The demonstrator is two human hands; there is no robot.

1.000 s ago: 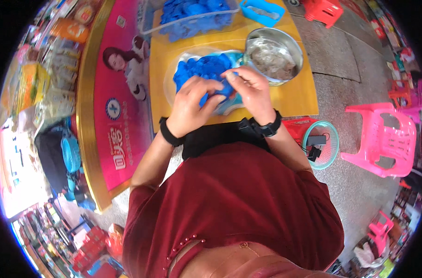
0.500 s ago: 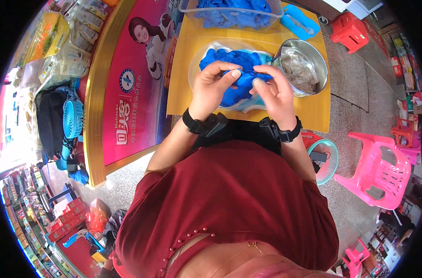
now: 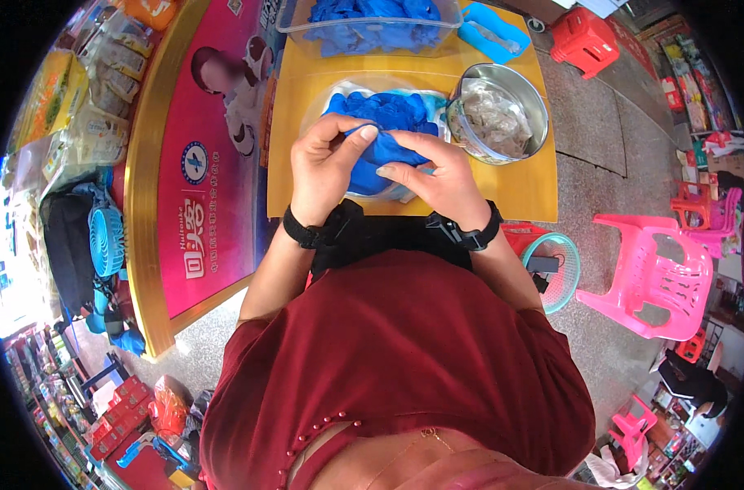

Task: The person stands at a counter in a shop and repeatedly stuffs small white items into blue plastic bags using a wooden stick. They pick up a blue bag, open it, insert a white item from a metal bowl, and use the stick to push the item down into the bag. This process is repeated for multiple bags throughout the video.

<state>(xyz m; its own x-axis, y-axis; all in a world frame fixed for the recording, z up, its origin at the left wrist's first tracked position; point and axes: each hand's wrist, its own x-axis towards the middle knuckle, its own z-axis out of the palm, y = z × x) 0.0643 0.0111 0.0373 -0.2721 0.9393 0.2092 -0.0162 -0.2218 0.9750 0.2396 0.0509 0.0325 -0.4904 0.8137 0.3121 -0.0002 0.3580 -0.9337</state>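
Observation:
Both my hands are over a pile of soft, crumpled blue pieces (image 3: 386,109) on the yellow table (image 3: 294,163). Between my fingertips is a thin blue piece (image 3: 384,150); its exact kind is not clear. Thumb and forefinger of my left hand (image 3: 323,171) pinch its upper left edge. My right hand (image 3: 445,180) grips the right side, the thumb below and the fingers along the top. Under the pile lies pale, translucent plastic (image 3: 315,104), partly covered. Black straps with small devices are on both wrists.
Right of the pile stands a round metal tin (image 3: 538,102) holding crumpled clear plastic. A clear box (image 3: 288,24) of blue pieces and a light blue tray (image 3: 468,31) sit at the back. A pink display counter (image 3: 216,188) borders the left; a pink chair (image 3: 662,278) stands right.
The whole view has shifted, so the table appears farther left. My right fingers have come down onto the blue piece, and the thumb now presses beneath it.

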